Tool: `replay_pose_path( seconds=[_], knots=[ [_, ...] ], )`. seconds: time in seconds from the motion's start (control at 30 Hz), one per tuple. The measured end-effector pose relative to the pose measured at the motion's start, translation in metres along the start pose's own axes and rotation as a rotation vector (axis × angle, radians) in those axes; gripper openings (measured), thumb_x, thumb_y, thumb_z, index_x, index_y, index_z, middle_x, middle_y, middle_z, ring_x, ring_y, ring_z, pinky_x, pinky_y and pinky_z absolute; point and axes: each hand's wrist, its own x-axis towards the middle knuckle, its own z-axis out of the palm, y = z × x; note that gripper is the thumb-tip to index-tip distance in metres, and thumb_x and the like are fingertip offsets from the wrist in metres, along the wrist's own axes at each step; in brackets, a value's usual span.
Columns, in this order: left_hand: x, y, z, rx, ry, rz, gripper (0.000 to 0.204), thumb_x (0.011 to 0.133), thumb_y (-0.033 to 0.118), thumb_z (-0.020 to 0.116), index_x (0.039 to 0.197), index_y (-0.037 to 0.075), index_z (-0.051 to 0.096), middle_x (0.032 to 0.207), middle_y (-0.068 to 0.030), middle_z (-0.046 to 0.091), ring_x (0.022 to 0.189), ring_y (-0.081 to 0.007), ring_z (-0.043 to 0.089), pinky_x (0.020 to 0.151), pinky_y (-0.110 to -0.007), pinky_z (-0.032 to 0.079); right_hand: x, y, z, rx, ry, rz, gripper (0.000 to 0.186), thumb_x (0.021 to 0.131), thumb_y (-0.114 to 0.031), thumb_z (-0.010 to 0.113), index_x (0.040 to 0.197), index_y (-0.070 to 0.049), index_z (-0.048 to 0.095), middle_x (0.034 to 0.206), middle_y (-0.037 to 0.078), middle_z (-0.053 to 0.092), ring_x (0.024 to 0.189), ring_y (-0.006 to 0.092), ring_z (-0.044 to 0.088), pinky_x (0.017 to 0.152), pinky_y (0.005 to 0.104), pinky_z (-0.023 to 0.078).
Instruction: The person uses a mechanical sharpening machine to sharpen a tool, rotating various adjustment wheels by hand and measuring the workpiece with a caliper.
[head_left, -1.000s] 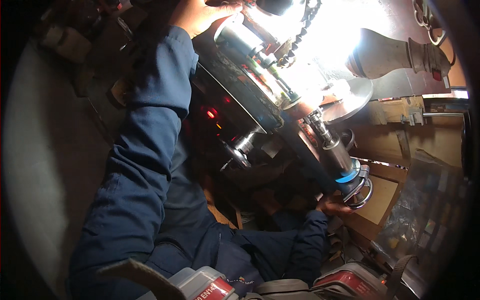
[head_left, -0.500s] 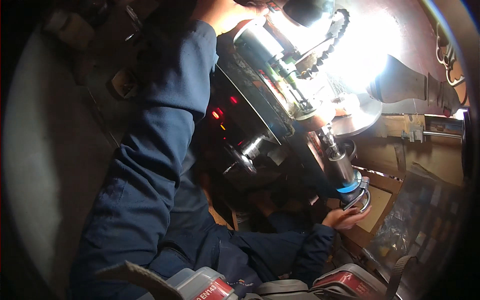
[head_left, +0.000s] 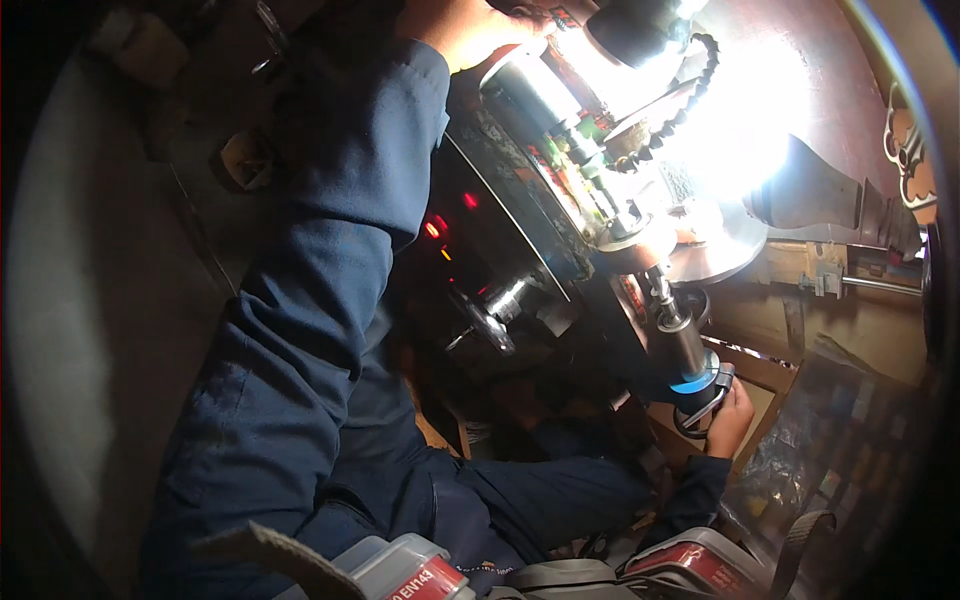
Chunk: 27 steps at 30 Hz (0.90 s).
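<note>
A metal machine with a cylindrical head (head_left: 530, 90) runs diagonally from upper centre to lower right. My left hand (head_left: 475, 32), at the top edge, curls its fingers at the far end of this head; what they hold is hidden. Further along, a slim metal shaft (head_left: 600, 190) lies in line with the head, beside a large round wheel (head_left: 725, 250). At the machine's lower right end, a metal cylinder with a blue ring (head_left: 692, 383) carries a small handwheel (head_left: 690, 425). My right hand (head_left: 731, 418) is closed on that handwheel's right side.
A bright lamp (head_left: 810, 175) glares over the shaft. A ribbed black hose (head_left: 705, 75) curves above it. Left of the machine are red indicator lights (head_left: 433, 229) and another handwheel (head_left: 490, 320). A clear plastic sheet (head_left: 800, 460) hangs at lower right.
My right hand has moved from below the small handwheel up to its right side, and the wheel has turned. My left hand has stayed at the machine's head; the view shifted slightly.
</note>
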Motion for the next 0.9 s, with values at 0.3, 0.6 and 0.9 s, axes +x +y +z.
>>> replay_pose_path(
  seconds=[0.3, 0.6, 0.9],
  knots=[
    [0.002, 0.006, -0.013, 0.199, 0.008, -0.076, 0.046, 0.065, 0.039, 0.076, 0.097, 0.007, 0.068, 0.094, -0.0182, 0.067, 0.091, -0.0319, 0.065, 0.082, -0.039, 0.05, 0.061, 0.016, -0.006, 0.065, -0.533, 0.208, 0.026, 0.089, -0.018, 0.05, 0.081, -0.002, 0.069, 0.071, -0.001, 0.061, 0.061, 0.0064, 0.052, 0.055, 0.0238, 0.041],
    [0.002, -0.007, 0.0, 0.278, -0.002, 0.007, 0.036, 0.069, 0.031, 0.071, 0.096, 0.006, 0.068, 0.089, -0.0187, 0.067, 0.087, -0.0341, 0.064, 0.079, -0.043, 0.05, 0.09, 0.04, -0.002, 0.076, -0.927, 0.381, 0.019, 0.082, -0.009, 0.053, 0.08, 0.001, 0.069, 0.075, 0.004, 0.066, 0.063, 0.012, 0.06, 0.058, 0.0272, 0.048],
    [-0.002, -0.013, -0.004, 0.248, 0.04, 0.084, 0.029, 0.068, 0.025, 0.069, 0.091, 0.006, 0.067, 0.086, -0.0175, 0.067, 0.085, -0.0331, 0.064, 0.077, -0.042, 0.049, 0.092, 0.03, 0.002, 0.03, -0.952, 0.432, 0.019, 0.082, -0.009, 0.053, 0.082, 0.002, 0.069, 0.076, 0.005, 0.066, 0.064, 0.012, 0.06, 0.059, 0.0272, 0.048]
  ],
)
